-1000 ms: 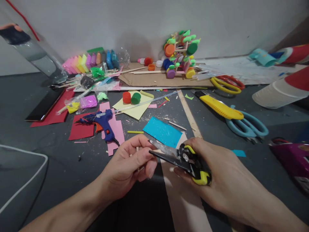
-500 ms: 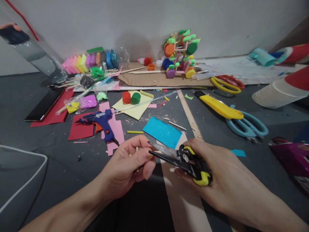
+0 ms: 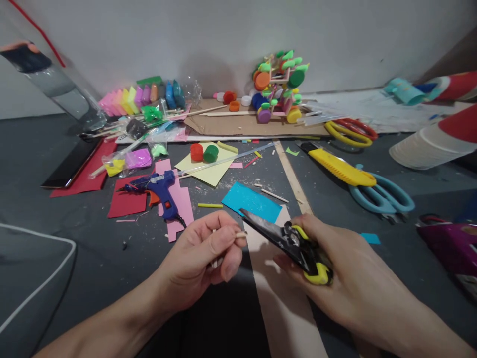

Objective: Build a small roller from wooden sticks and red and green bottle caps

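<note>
The left hand [image 3: 208, 251] is curled up, pinching a little wooden stick [image 3: 241, 234] that pokes out near the black and yellow snippers [image 3: 292, 243] the right hand [image 3: 339, 271] wraps around.

Dim, greyish, soft light; we see no lamp in frame. Diffuse shadow on wall [image 3: 335, 44], left of colourful model [image 3: 278, 92]. Shade across pale strip [image 3: 280, 283] beside right hand [image 3: 346, 268]; faint shadow line near white cable [image 3: 37, 233]. Small glint on pivot of shears [image 3: 292, 241]. We note wide-angle stretch: bottle [image 3: 61, 87] and ribbed white cup [image 3: 419, 148] lean near edges. Fine detail slightly smeared; lower middle nearly black.
</note>
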A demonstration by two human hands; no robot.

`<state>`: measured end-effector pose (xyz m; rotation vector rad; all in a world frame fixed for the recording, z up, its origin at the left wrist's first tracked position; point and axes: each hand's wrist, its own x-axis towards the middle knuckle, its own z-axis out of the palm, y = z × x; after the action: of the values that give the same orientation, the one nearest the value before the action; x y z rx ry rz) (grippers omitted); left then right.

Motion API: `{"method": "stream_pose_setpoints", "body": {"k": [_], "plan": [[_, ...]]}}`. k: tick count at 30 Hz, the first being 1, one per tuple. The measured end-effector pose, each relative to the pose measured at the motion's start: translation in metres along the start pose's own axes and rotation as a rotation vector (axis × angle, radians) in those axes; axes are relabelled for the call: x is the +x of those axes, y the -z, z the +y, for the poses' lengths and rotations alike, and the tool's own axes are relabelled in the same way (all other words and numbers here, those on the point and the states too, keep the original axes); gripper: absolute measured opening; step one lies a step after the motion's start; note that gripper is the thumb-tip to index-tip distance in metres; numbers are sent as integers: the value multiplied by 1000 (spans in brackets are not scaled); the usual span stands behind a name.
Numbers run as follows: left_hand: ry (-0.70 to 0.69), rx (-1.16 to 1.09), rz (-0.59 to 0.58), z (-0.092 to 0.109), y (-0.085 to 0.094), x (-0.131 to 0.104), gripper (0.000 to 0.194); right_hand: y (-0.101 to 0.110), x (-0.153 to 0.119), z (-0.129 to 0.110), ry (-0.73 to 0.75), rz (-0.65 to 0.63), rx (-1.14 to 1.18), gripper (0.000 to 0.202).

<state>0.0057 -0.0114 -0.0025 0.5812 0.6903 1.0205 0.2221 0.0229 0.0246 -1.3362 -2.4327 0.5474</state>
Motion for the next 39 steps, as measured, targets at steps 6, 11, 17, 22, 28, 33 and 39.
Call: {"method": "stream_pose_setpoints", "body": {"k": [6,11,17,22,28,33,39], "plan": [[-39,-42,-11,0,-1,3,23,0,3,-3,29,-12,27,23],[-34,-28,-19,0,-2,2,24,-1,2,-2,35,-9,-19,29],[-7,-20,0,1,-1,1,30,0,-1,2,72,22,-55,30],[-13,37,-23,2,-2,1,27,0,2,0,-31,13,53,28],[-21,56,-66,3,-2,1,28,-1,3,-1,4,-10,2,26],[-30,31,-50,1,-2,1,29,0,1,0,37,-18,-9,27],[-44,-12,-58,2,-2,2,25,1,2,0,42,-28,-16,30]]}}
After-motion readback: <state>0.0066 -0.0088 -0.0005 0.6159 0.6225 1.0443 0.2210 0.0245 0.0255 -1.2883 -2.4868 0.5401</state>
